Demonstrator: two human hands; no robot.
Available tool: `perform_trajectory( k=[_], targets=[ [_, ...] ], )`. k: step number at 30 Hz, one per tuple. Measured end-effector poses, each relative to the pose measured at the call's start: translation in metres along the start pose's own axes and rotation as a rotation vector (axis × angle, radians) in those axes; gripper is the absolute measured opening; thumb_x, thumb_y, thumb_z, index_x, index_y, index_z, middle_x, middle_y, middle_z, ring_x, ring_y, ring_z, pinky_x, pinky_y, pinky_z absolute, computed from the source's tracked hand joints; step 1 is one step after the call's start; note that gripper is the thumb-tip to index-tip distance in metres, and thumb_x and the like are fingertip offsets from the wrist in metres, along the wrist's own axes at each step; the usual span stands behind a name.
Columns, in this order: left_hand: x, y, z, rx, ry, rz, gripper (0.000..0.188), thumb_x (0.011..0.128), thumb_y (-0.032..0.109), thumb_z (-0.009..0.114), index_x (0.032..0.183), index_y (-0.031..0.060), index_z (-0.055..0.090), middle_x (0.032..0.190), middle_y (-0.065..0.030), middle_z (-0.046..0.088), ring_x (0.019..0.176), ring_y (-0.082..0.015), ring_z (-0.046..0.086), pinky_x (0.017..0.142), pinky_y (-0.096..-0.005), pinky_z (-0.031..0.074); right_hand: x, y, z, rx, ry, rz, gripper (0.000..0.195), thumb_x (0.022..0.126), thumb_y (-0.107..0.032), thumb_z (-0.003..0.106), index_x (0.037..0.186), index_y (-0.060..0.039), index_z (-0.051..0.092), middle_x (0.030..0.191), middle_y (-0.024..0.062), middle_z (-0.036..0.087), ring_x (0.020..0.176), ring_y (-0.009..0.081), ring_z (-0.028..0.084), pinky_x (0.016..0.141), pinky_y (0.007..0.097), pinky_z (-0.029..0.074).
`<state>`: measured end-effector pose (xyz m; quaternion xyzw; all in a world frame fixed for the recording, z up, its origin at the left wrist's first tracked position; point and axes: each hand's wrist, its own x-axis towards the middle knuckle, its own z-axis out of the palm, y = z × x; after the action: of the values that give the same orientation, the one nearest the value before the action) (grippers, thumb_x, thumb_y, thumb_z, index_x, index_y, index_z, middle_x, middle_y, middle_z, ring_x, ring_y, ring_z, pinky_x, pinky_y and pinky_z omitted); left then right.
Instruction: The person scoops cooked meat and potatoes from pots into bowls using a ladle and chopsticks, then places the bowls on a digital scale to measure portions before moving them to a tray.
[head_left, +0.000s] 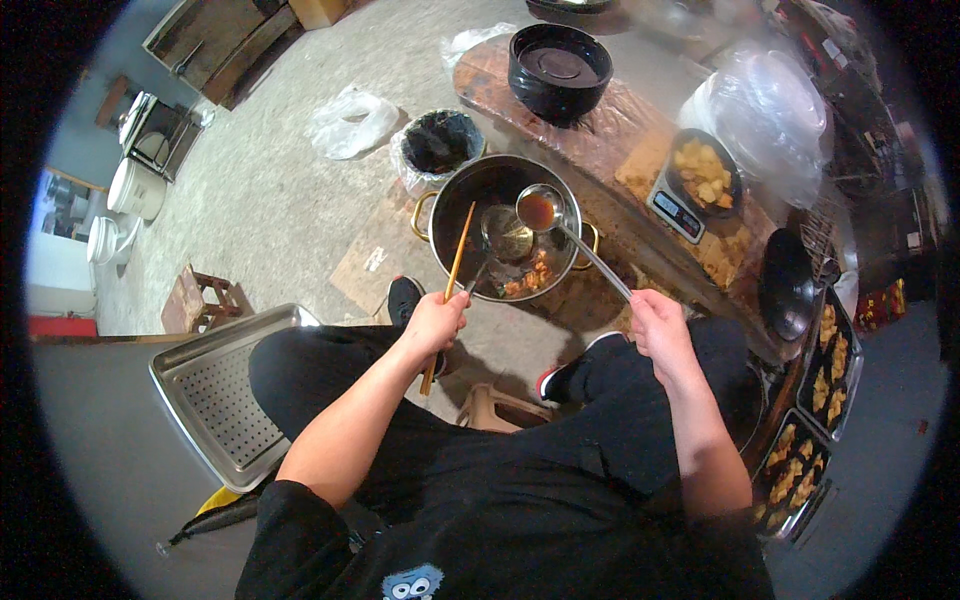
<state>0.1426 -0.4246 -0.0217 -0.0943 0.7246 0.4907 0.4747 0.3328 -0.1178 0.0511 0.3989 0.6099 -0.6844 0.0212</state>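
Note:
My left hand (437, 324) grips a pair of wooden chopsticks (459, 251), their tips over a deep metal pot (444, 199) with brass-coloured handles. From the same fist a thin dark handle (477, 276) runs into the pot, toward a shiny round shape (508, 232); whether the two are one utensil I cannot tell. My right hand (660, 328) holds a metal ladle (592, 259) by its handle end. Reddish-brown liquid (537, 212) fills the ladle's bowl, held over the pot's right side. Browned food pieces (529, 279) lie inside the pot's near side.
Beyond the pot are a bag-lined bin (442, 142) and a black bowl (560, 71) on a low table (487, 79). Yellow chunks (703, 174) in a dish rest by a digital scale (676, 215). Food trays (829, 367) lie right, a perforated metal tray (225, 405) left.

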Motion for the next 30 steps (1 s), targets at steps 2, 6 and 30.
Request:
perform_trajectory(
  k=[2, 6, 30],
  targets=[
    [-0.006, 0.004, 0.001, -0.015, -0.02, -0.001, 0.031, 0.109, 0.035, 0.055, 0.112, 0.0053, 0.063, 0.07, 0.0031, 0.05, 0.049, -0.0072, 0.039, 0.044, -0.0257, 0.032, -0.012, -0.016, -0.005, 0.132, -0.04, 0.068, 0.018, 0.111, -0.022, 0.055, 0.111, -0.0054, 0.063, 0.068, -0.0074, 0.044, 0.049, 0.0016, 0.034, 0.042, 0.0211, 0.024],
    [-0.015, 0.011, 0.003, -0.112, -0.137, 0.004, 0.031, 0.11, 0.038, 0.053, 0.111, 0.0084, 0.063, 0.069, 0.0058, 0.05, 0.05, -0.0049, 0.037, 0.045, -0.0248, 0.031, -0.025, -0.03, -0.02, 0.213, -0.062, 0.098, 0.016, 0.111, -0.023, 0.054, 0.105, -0.0097, 0.06, 0.067, -0.0077, 0.043, 0.048, 0.0017, 0.032, 0.042, 0.0214, 0.024],
    [-0.037, 0.016, 0.009, -0.202, -0.275, 0.077, 0.032, 0.112, 0.038, 0.051, 0.116, 0.0087, 0.062, 0.07, 0.0061, 0.048, 0.049, -0.0036, 0.034, 0.044, -0.0229, 0.026, -0.057, -0.064, -0.034, 0.226, -0.129, 0.064, 0.017, 0.11, -0.022, 0.054, 0.105, -0.0083, 0.063, 0.066, -0.0088, 0.043, 0.048, 0.0009, 0.034, 0.041, 0.0197, 0.025]
  ],
)
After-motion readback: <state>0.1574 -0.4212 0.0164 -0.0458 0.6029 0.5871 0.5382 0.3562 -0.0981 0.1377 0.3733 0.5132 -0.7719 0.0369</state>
